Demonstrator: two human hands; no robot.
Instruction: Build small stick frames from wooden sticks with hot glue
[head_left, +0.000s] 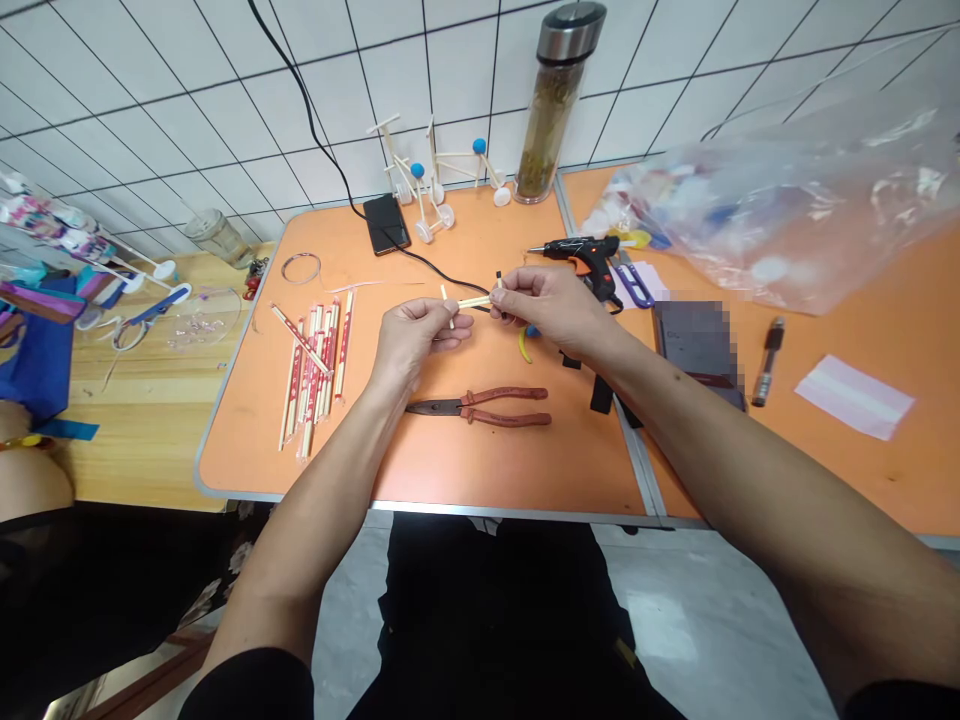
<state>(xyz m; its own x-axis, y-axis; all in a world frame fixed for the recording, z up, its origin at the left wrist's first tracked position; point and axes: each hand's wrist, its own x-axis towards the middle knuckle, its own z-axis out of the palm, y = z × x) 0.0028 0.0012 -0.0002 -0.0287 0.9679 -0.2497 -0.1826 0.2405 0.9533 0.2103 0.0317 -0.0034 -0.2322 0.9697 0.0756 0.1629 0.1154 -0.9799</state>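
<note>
My left hand is closed on a short pale wooden stick piece, with its thumb and fingers pinched together. From there, thin pale wooden sticks run across to my right hand, which pinches their other end. A small dark tip shows at the right fingertips; what it belongs to is unclear. Both hands are raised over the orange table. Below them lie long-nose pliers with reddish handles. A yellow curved piece is under my right wrist.
Wrapped stick bundles lie left. Behind stand small stick models, a black phone-like box and a glass bottle. Rightward are a glue gun, a plastic bag and a pen. Another person's arm is at far left.
</note>
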